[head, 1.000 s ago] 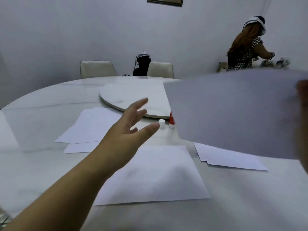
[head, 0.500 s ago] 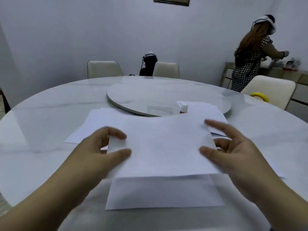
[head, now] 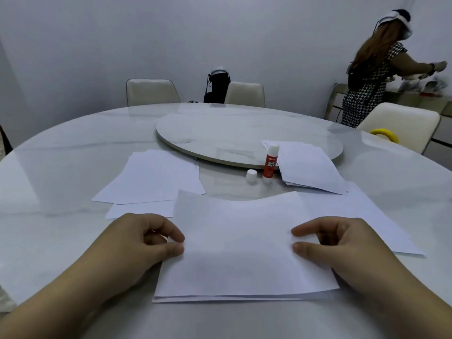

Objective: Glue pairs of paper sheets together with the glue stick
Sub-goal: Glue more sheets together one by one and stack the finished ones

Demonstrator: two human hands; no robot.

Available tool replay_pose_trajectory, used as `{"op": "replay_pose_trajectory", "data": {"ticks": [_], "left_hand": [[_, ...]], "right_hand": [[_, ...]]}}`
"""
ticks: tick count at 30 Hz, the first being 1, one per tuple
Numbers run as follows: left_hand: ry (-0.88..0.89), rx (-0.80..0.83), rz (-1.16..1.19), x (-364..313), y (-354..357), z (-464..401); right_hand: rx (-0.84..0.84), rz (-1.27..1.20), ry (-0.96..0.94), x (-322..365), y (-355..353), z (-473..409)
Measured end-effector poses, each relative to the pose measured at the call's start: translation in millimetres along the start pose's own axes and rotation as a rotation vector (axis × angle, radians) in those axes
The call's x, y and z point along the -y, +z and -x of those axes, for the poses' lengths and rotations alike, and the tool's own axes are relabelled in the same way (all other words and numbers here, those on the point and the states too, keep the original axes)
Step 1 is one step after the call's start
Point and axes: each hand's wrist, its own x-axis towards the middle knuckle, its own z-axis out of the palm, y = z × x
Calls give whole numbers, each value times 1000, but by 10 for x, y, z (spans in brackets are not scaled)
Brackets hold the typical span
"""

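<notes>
Lower sheet: we see only a thin sliver at the near edge; the top sheet covers the rest.
Fingers under top sheet: hidden on both hands; we cannot tell their hold.
Glue stick label: small print too fine for us to read.
Forearms: cut off by the bottom edge.
Bench: cut off left and right.

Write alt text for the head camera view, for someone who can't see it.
Both hands, left hand and right hand, pinch the side edges of a top sheet laid over another sheet. Behind stand an uncapped glue stick, its cap, and more paper stacks.
</notes>
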Motion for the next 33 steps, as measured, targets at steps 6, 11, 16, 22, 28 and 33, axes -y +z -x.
{"op": "replay_pose_trajectory", "data": {"ticks": [6, 11, 16, 22, 28, 33], "left_hand": [[55, 55, 8, 37, -37, -4], [96, 59, 4, 60, -49, -6], [121, 70, -1, 78, -49, -4], [144, 74, -1, 95, -49, -11], [148, 77, -3, 113, -45, -10], [149, 81, -8, 120, -44, -9]], "right_hand": [[3, 113, -38, -26, -9, -17], [10, 145, -53, -24, 0, -6], [17, 165, -53, -19, 3, 8], [29, 178, -58, -17, -7, 16], [38, 178, -57, -34, -4, 17], [40, 189, -62, -36, -6, 19]]}}
